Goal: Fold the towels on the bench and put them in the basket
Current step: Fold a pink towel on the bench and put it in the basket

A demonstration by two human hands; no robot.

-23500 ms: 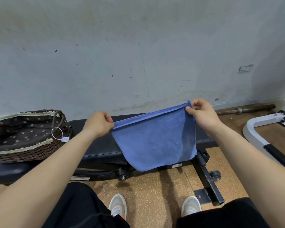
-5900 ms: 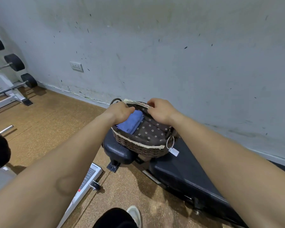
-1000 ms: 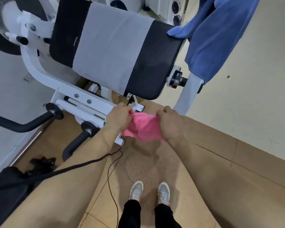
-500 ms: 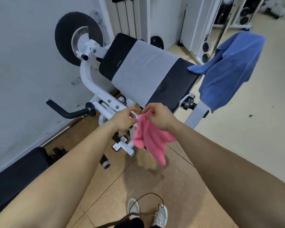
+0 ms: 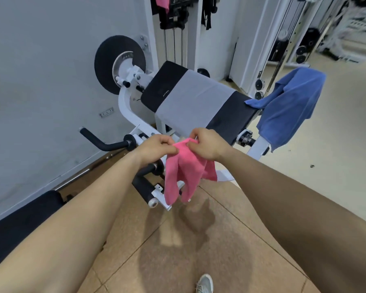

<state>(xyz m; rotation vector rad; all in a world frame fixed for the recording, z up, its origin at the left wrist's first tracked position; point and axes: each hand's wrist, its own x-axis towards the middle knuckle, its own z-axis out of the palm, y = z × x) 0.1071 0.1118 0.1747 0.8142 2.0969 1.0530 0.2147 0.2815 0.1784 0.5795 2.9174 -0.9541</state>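
The person stands before a padded bench (image 5: 234,118) on a white frame, both arms stretched out. The left hand (image 5: 156,148) and right hand (image 5: 207,144) are close together, each pinching the top edge of a pink towel (image 5: 182,176), which hangs crumpled in the air just in front of the bench, over its foot rollers. A grey towel (image 5: 190,100) lies flat across the middle of the bench, with black pad showing on either side of it. A blue towel (image 5: 292,111) is draped over the right end of the bench and hangs down beside it. Left of the bench a black weight plate (image 5: 106,64) sits on the frame, against a pale grey wall (image 5: 40,70) with a socket strip (image 5: 106,112). Behind the bench stand white cable machines (image 5: 283,39). In front of the bench the floor (image 5: 178,250) is brown cork tile; to its right it turns pale. One light shoe (image 5: 204,284) shows below.
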